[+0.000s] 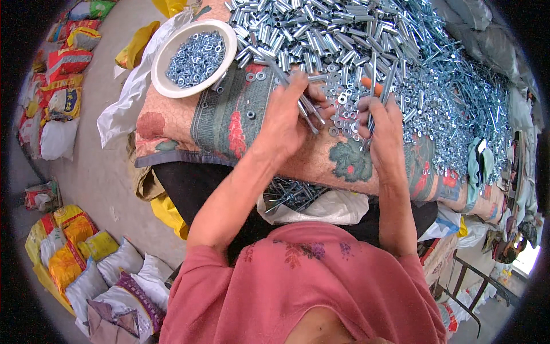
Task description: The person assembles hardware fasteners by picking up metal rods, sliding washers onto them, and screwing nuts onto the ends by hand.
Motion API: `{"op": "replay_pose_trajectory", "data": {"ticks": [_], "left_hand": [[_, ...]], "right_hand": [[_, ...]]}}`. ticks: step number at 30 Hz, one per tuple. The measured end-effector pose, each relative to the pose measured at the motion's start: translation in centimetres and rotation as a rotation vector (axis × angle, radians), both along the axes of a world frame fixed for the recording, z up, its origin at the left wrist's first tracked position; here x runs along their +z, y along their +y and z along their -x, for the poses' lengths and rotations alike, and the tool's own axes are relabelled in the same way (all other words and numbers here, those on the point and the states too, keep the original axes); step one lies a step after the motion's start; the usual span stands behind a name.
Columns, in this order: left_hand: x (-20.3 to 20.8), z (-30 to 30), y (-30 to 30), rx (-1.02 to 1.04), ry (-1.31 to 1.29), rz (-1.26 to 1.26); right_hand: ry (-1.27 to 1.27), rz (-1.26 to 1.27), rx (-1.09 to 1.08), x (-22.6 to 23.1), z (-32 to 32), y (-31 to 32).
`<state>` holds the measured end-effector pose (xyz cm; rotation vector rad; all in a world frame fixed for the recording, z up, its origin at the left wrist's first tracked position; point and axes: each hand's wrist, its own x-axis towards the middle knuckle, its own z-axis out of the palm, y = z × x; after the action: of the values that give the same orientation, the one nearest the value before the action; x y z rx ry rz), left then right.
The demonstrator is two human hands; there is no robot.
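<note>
My left hand [286,117] is closed around several long metal bolts [313,117], whose ends stick out on both sides of the fingers. A short way to the right, my right hand [382,120] grips more long bolts [374,71] that stand nearly upright. An orange cover [371,87] shows at one of its fingers. Loose flat washers [344,98] lie on the cloth between and behind the hands. Just beyond is a big heap of shiny metal sleeves [338,34]. Exactly what sits on the held bolts is too small to tell.
A white bowl [161,80] of washers stands at the left on a patterned cloth [303,157]. Thin bolts and nuts [458,103] spread over the right side. Against my lap, a white sack [344,207] holds dark bolts. Filled bags [86,252] sit on the floor at left.
</note>
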<state>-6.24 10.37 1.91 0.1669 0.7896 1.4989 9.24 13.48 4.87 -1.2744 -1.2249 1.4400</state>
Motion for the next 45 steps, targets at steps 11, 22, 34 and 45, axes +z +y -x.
{"op": "replay_pose_trajectory", "data": {"ticks": [11,22,34,45], "left_hand": [[-1.4,3.3,4.1,-0.211,1.494,-0.157],[-0.5,1.0,0.7,-0.182,-0.012,-0.014],[0.0,-0.9,0.0,-0.087,0.409,-0.108],[0.3,-1.9,0.2,-0.195,0.065,-0.016]], "right_hand": [[-0.100,-0.076,0.257,-1.5,-2.1,-1.1],[-0.278,-0.037,0.428,-1.2,-1.7,-2.2],[-0.175,0.141,0.473,-0.9,-1.0,-1.2],[0.155,0.262,0.242,-0.7,-0.2,0.1]]}}
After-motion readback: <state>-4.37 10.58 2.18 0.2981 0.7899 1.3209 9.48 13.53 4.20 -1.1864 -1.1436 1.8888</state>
